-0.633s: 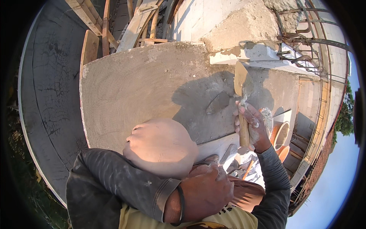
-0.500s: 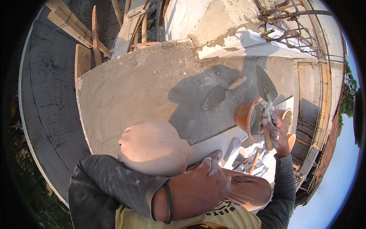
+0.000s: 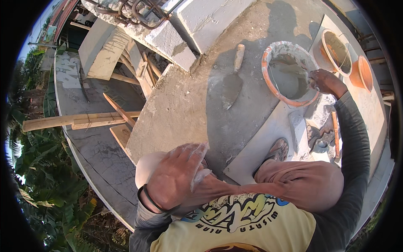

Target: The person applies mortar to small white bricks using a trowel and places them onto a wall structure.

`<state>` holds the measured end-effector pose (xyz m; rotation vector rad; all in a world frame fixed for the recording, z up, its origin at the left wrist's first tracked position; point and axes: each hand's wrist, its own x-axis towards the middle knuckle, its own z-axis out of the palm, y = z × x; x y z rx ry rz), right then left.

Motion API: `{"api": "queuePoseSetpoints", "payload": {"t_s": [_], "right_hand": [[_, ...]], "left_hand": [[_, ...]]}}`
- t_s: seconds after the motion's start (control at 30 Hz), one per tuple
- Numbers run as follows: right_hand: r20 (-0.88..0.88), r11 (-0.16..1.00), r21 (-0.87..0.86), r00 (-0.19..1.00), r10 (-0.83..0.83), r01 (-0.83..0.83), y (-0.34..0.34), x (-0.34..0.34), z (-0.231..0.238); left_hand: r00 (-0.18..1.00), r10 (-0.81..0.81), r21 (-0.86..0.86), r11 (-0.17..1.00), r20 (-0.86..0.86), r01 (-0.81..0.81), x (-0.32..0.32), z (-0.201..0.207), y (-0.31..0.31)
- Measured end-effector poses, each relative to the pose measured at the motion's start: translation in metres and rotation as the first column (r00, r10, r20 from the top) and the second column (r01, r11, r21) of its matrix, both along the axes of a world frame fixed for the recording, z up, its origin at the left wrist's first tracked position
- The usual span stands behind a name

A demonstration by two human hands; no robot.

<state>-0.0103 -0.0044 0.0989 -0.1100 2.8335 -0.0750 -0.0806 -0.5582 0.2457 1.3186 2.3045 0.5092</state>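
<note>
My right hand (image 3: 329, 82) is closed at the right rim of an orange bucket (image 3: 265, 69) of wet grey mortar (image 3: 289, 80). A trowel was in this hand a moment ago; now its handle is hidden by the fingers and the blade is hard to make out against the mortar. My left hand (image 3: 178, 170) rests over my bent left knee, holding nothing, its dusty fingers stretched out. A second trowel (image 3: 232, 89) lies on the grey concrete slab (image 3: 180, 109), left of the bucket, its wooden handle pointing away from me.
Two more orange buckets (image 3: 336, 50) stand on a board at the right. White block pieces (image 3: 299, 133) and a wooden-handled tool (image 3: 335, 134) lie near my right knee. White blocks (image 3: 210, 21) and bent rebar (image 3: 147, 12) rise at the back; timber planks (image 3: 79, 121) jut out left.
My view has swung, bringing the bucket's inside into sight. My right hand has lowered from holding the trowel upright to the bucket's rim. My left hand has opened out over the knee.
</note>
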Motion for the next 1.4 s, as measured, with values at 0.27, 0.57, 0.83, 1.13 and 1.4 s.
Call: {"api": "queuePoseSetpoints", "payload": {"t_s": [0.27,0.57,0.83,1.13,1.4], "right_hand": [[-0.018,0.998,-0.059,1.000,-0.025,0.024,-0.012,-0.013,-0.012],[-0.033,0.991,-0.034,0.991,-0.130,0.129,-0.003,-0.012,-0.034],[-0.028,0.986,0.086,0.989,-0.143,0.145,-0.012,-0.018,-0.019],[0.024,0.993,0.119,1.000,0.009,-0.011,-0.001,-0.011,-0.079],[0.222,0.986,0.152,0.970,-0.101,0.068,-0.001,-0.031,-0.069]], "left_hand": [[0.998,0.040,-0.205,0.978,0.040,-0.031,-0.003,-0.008,0.043],[0.971,-0.240,-0.301,0.924,0.019,0.235,0.012,0.011,0.134],[0.943,-0.296,-0.286,0.900,0.151,0.328,0.017,-0.024,0.131],[0.957,-0.249,-0.210,0.938,0.148,0.277,0.009,-0.002,0.081],[0.953,-0.303,-0.044,0.952,0.019,0.304,0.034,-0.001,0.020]]}}
